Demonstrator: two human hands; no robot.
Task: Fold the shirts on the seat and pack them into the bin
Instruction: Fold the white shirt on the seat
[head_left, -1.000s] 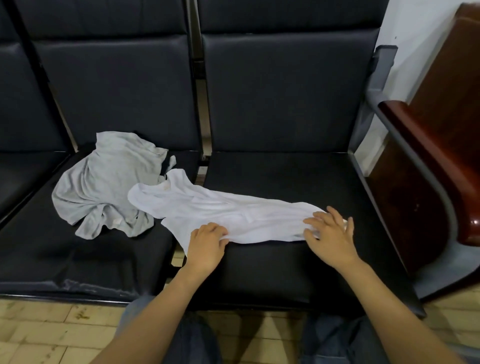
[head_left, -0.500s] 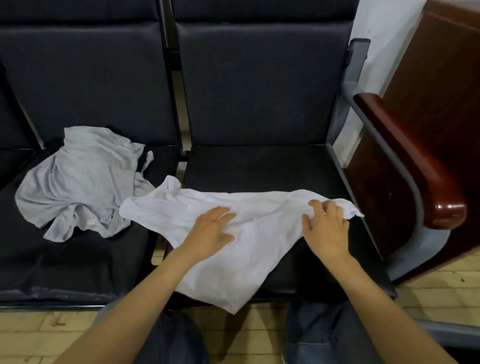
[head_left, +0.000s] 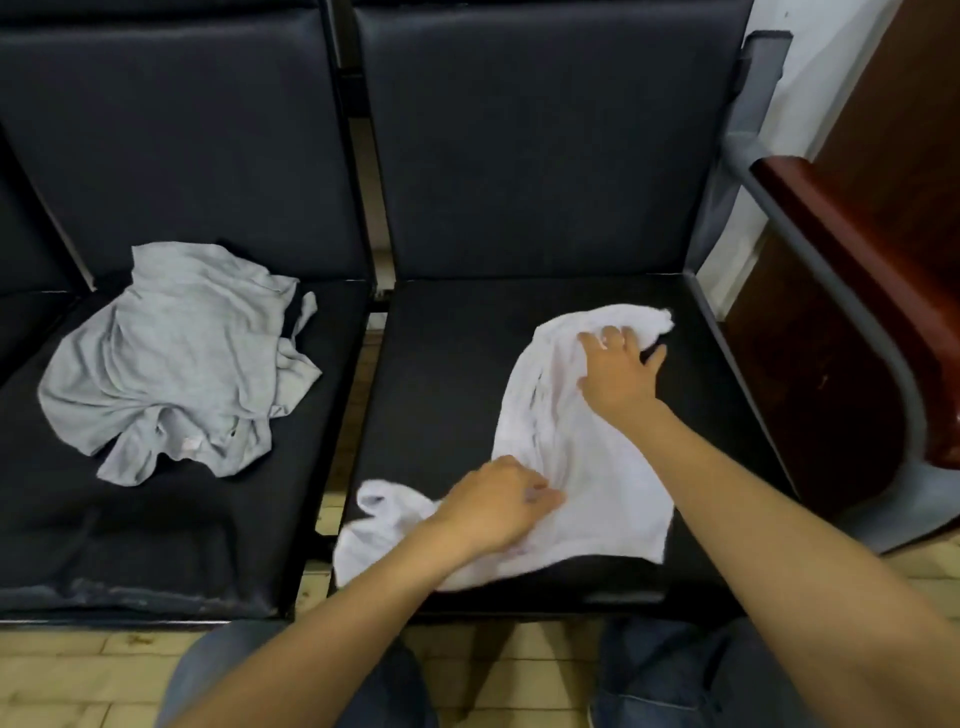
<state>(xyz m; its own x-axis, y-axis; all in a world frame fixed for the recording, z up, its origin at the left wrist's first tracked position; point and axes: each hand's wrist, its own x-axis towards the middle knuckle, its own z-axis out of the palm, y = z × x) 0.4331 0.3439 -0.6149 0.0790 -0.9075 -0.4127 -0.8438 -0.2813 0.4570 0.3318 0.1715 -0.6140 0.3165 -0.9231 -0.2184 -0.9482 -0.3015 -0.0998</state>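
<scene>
A white shirt (head_left: 571, 457) lies crumpled on the right black seat (head_left: 447, 384), running from the seat's back right down to its front edge. My left hand (head_left: 493, 506) grips the cloth near the front, fingers curled into it. My right hand (head_left: 621, 376) holds the shirt's far end, with fabric bunched between the fingers. A grey shirt (head_left: 176, 358) lies in a loose heap on the left seat (head_left: 156, 525), untouched. No bin is in view.
A dark wooden armrest on a grey metal frame (head_left: 852, 270) borders the right seat. A narrow gap separates the two seats. Pale floor tiles (head_left: 67, 675) and my jeans-clad knees show below the front edge.
The white shirt has been pulled off the gap and swung onto the right seat. My right hand moved its end toward the seat's back; my left hand drew its end to the front.
</scene>
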